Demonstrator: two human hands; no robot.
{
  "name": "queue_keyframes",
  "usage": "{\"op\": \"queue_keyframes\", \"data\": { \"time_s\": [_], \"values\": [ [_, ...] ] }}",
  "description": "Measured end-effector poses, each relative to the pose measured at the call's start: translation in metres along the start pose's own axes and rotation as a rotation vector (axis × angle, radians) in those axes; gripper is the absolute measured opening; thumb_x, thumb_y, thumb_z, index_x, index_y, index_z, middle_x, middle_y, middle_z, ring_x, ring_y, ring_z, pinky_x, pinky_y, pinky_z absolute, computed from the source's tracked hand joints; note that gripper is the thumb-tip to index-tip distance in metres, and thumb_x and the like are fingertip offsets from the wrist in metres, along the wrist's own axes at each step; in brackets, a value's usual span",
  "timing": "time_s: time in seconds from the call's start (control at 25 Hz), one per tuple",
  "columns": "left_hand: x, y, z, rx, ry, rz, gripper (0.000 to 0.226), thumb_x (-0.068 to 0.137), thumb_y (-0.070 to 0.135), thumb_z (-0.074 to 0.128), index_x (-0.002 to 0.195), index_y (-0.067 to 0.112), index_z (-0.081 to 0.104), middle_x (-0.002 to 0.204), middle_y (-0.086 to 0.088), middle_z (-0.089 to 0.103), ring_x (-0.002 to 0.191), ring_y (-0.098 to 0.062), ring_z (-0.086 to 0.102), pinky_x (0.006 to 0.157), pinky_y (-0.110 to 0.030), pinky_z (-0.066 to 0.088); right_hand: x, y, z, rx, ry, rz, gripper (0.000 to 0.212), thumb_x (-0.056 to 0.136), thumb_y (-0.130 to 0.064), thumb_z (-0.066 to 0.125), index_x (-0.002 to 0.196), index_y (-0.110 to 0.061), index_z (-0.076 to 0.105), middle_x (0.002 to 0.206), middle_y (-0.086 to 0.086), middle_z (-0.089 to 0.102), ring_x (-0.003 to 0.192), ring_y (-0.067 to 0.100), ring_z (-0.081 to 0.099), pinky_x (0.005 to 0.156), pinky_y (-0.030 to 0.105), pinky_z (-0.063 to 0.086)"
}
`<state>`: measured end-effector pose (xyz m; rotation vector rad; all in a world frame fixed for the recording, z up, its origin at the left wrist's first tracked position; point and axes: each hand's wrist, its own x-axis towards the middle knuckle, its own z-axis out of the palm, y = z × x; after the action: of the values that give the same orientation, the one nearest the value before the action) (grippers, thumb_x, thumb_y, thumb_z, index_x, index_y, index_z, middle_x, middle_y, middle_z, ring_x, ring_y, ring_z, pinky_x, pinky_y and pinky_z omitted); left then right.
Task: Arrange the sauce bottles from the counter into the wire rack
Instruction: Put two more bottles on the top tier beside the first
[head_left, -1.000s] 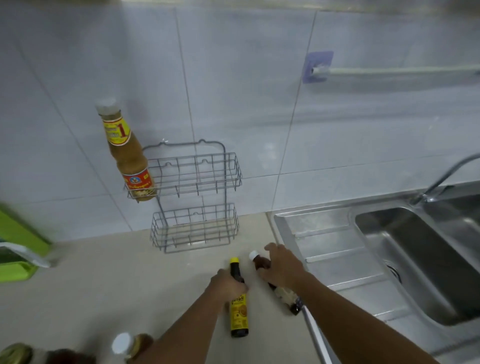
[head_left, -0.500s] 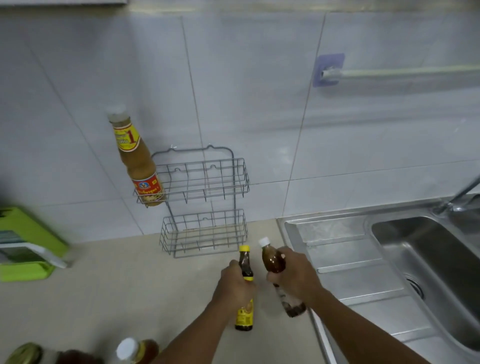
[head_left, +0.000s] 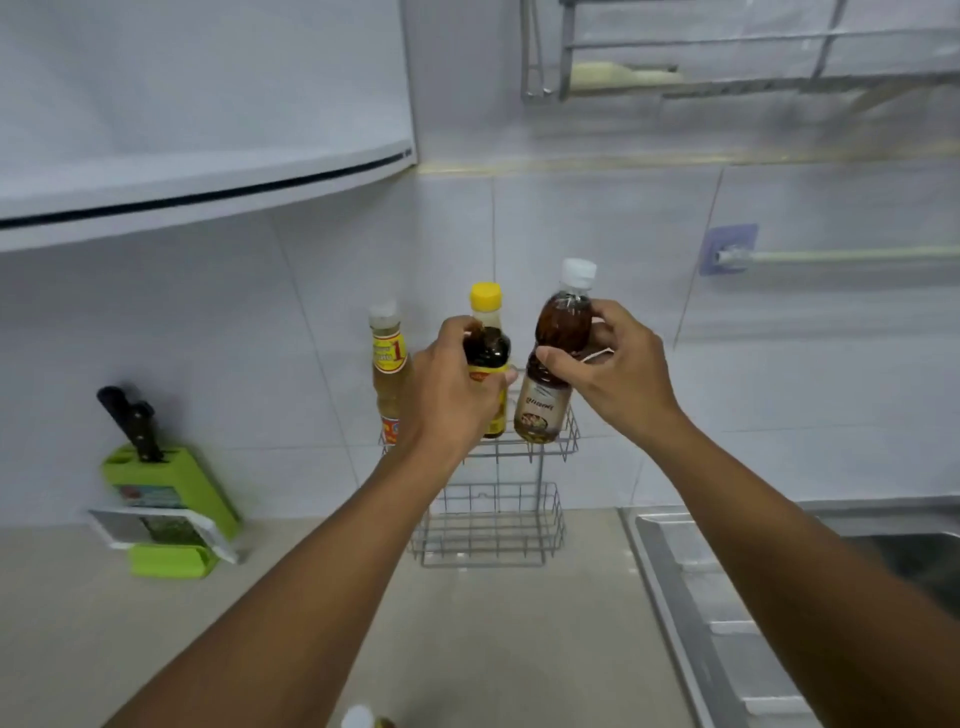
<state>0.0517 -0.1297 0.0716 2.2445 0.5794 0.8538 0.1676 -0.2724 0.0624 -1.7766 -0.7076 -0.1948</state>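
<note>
At frame centre, the left hand (head_left: 457, 387) wraps a dark, yellow-capped bottle (head_left: 487, 358) and the right hand (head_left: 618, 371) pinches a brown, white-capped bottle (head_left: 558, 358) — both roughly upright, right one tilted, bases at the wire rack (head_left: 519, 457) top tier, beside 1 amber bottle (head_left: 388, 374) already seated.

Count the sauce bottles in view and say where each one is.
4: orange-sauce bottle at the rack's upper left, yellow-capped bottle in the left hand, white-capped bottle in the right hand, a cap at bottom edge.
</note>
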Motion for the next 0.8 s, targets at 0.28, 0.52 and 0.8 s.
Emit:
{"op": "queue_keyframes", "data": {
  "time_s": [0.28,0.52,0.8],
  "values": [
    [0.018,-0.048,0.009,0.075,0.059,0.008,0.046,0.077,0.034,0.079,0.114,0.036,0.051,0.098,0.005,0.070,0.094,-0.023,0.066,0.077,-0.045,0.059,0.025,0.004,0.046,-0.056,-0.181,-0.037,0.064,0.077,-0.021,0.090,0.134,-0.016,0.062,0.113,0.001,0.077,0.084,-0.009,0.072,0.076,0.012,0.060],
    [0.014,-0.074,0.023,0.207,0.030,-0.019,0.041,0.077,0.029,0.081,0.111,0.028,0.058,0.102,-0.002,0.061,0.102,-0.028,0.061,0.077,-0.048,0.060,0.018,0.028,0.072,-0.085,-0.310,0.064,0.065,0.077,-0.018,0.090,0.136,-0.018,0.061,0.120,0.001,0.074,0.103,0.013,0.069,0.085,0.015,0.054],
    [0.020,-0.071,0.013,0.198,-0.012,0.008,0.029,0.092,0.044,0.062,0.099,0.017,0.068,0.091,-0.006,0.068,0.088,-0.026,0.065,0.072,-0.043,0.059,0.015,0.039,0.077,-0.061,-0.344,0.124,0.063,0.078,-0.012,0.089,0.135,-0.017,0.062,0.120,0.001,0.074,0.094,0.002,0.069,0.070,0.001,0.050]
  ]
}}
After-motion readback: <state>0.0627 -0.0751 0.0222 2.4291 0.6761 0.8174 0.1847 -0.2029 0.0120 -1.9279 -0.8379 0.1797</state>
